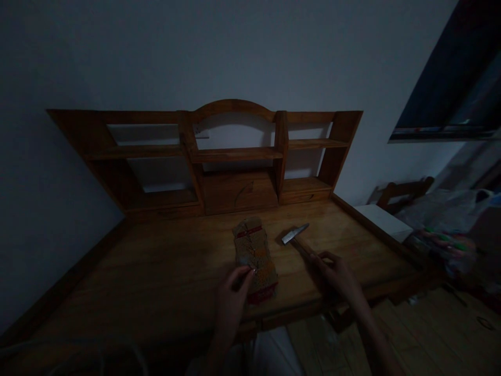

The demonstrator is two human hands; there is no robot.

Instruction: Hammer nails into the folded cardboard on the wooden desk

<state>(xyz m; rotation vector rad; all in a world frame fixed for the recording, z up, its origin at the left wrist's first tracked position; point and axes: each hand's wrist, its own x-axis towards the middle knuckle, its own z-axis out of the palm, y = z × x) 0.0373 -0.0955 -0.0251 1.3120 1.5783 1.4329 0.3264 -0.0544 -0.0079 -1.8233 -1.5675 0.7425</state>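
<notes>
A hammer (296,234) with a metal head and a wooden handle is on the right side of the desk top. My right hand (335,270) is closed around the end of its handle. Left of the hammer lies a worn, brownish flat piece (252,248), like torn cardboard, with red bands and small dark marks or bits on it. Over its lower left part, my left hand (234,287) pinches thumb and forefinger together. A tiny bright speck shows at those fingertips, too small and dim to name.
The wooden desk (172,271) has a shelf unit (238,154) along its back, against the wall. Right of the desk stand a chair (405,190), a white surface (385,219) and plastic bags (446,214). Pale cables (97,344) run at the lower left. The room is dark.
</notes>
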